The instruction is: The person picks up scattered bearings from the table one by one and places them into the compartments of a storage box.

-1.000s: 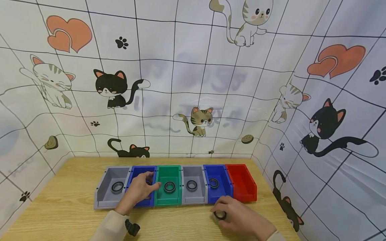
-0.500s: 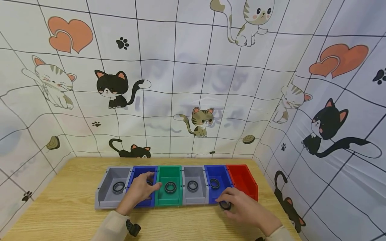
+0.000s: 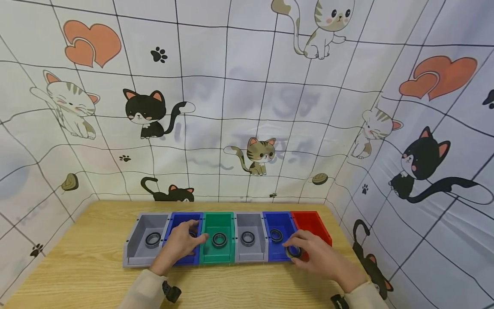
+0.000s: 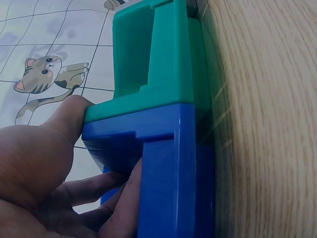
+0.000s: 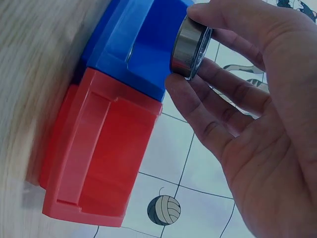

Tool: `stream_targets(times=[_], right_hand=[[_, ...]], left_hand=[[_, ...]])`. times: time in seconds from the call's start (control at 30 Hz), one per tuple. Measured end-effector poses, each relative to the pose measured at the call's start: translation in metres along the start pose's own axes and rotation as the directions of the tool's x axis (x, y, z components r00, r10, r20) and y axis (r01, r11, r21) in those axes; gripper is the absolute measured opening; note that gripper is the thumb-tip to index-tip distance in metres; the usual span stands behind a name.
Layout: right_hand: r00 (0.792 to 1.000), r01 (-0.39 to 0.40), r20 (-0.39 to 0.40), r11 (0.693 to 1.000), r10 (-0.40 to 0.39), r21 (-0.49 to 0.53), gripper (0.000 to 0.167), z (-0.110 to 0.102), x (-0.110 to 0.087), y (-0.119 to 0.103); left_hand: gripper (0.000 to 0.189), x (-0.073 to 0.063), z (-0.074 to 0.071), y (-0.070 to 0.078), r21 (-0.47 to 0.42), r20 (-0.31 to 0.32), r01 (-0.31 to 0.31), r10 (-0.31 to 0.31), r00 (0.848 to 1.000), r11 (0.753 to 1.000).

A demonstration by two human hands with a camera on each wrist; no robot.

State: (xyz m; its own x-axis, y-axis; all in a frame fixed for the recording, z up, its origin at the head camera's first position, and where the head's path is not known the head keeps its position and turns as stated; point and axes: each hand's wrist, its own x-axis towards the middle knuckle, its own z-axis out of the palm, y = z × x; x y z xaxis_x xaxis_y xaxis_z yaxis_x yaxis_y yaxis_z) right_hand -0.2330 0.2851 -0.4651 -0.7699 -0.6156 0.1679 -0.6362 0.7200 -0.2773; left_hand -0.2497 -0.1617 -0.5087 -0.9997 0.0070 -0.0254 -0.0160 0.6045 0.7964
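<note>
In the head view my right hand (image 3: 322, 257) pinches a ball bearing (image 3: 294, 251) between thumb and fingertips, above the front of the right blue bin (image 3: 283, 222) beside the red bin (image 3: 306, 221). The right wrist view shows the bearing's shiny metal outer ring (image 5: 185, 47) tilted on edge. My left hand (image 3: 180, 241) rests at the left blue bin (image 3: 183, 217); its thumb lies at the wall shared with the green bin (image 3: 218, 221), and other fingers reach inside in the left wrist view. A bearing (image 3: 193, 234) in that bin is partly hidden by this hand.
Several bins stand joined in a row on the wooden table (image 3: 216, 287). Single bearings lie in the left grey bin (image 3: 153, 240), the green bin, the right grey bin (image 3: 248, 238) and the right blue bin. A cat-print curtain (image 3: 208, 103) hangs behind and at the sides.
My right hand has carried the bearing from above the table in front of the row, forward and to the right, over the front of the right blue bin. The left hand has stayed put.
</note>
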Motion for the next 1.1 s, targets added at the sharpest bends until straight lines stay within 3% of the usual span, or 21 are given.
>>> stream_targets(times=[0.43,1.1], right_hand=[[0.998,-0.030,-0.048,0.999,0.029,-0.034,0.039,-0.004,0.004,0.016],[0.996,-0.064,-0.059,0.997,0.061,-0.051,0.040,-0.009,0.006,0.040]], left_hand=[[0.073,-0.001,0.000,0.001,-0.009,-0.002,0.013,-0.013,1.000,1.000],[0.072,0.000,0.001,0.000,-0.012,-0.003,0.010,-0.010,1.000,1.000]])
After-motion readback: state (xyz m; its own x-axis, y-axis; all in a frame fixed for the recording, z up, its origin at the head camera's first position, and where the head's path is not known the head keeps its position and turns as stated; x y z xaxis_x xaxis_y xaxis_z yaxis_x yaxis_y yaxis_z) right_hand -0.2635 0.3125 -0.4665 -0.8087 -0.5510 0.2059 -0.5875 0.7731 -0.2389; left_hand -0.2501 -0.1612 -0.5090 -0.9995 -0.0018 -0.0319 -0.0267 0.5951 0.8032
